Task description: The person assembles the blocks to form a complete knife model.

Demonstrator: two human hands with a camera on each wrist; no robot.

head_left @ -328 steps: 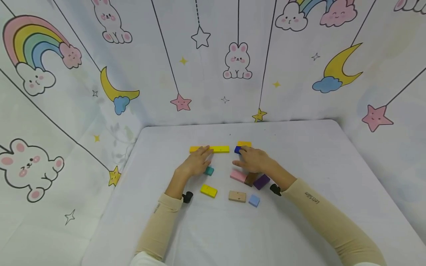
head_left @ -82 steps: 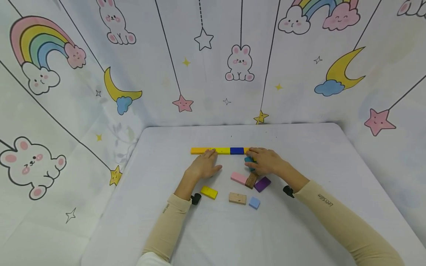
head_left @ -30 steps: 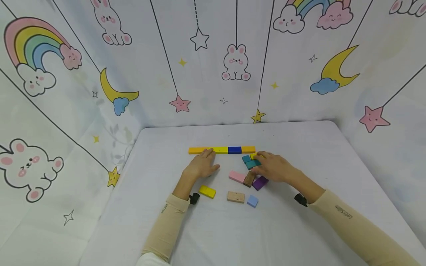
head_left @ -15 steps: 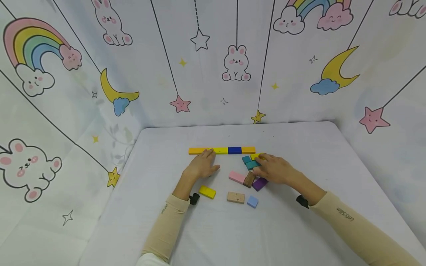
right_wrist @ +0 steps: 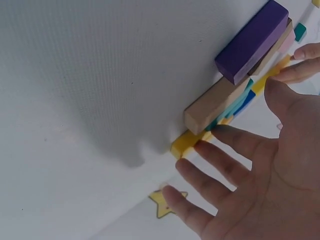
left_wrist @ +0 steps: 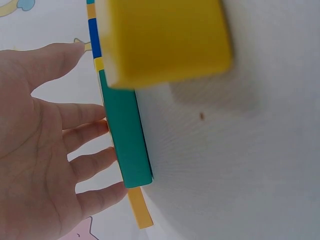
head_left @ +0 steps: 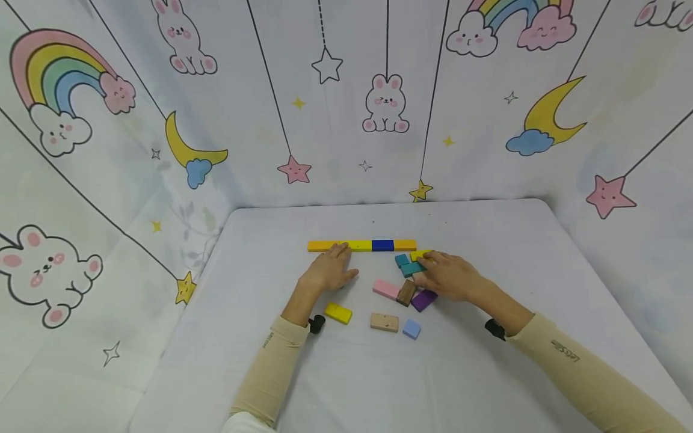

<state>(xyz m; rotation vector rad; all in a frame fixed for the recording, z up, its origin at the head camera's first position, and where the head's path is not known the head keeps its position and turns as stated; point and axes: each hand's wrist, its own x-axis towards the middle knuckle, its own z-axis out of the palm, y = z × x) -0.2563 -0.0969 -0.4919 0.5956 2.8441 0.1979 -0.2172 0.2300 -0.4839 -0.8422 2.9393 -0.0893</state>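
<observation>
Blocks (head_left: pixel 361 245) line up near the far edge of our table (head_left: pixel 487 234). Our left hand (head_left: pixel 327 267) spreads its fingers there; our right hand (head_left: pixel 452 275), fingers apart, seems to touch a yellow block (head_left: pixel 418 255) just nearer us. We think it's light, hard, best pinched by its long sides.

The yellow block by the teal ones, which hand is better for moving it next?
Probably the right hand: it's right at that yellow block, while the left hand is farther away, at the long row.

A white table (head_left: pixel 487 234) in front of me, pale cloth wall (head_left: pixel 335 138) behind it, bunnies (head_left: pixel 385 107), rainbows (head_left: pixel 66 59), yellow moons (head_left: pixel 540 114), smiling stars (head_left: pixel 295 171)
</observation>
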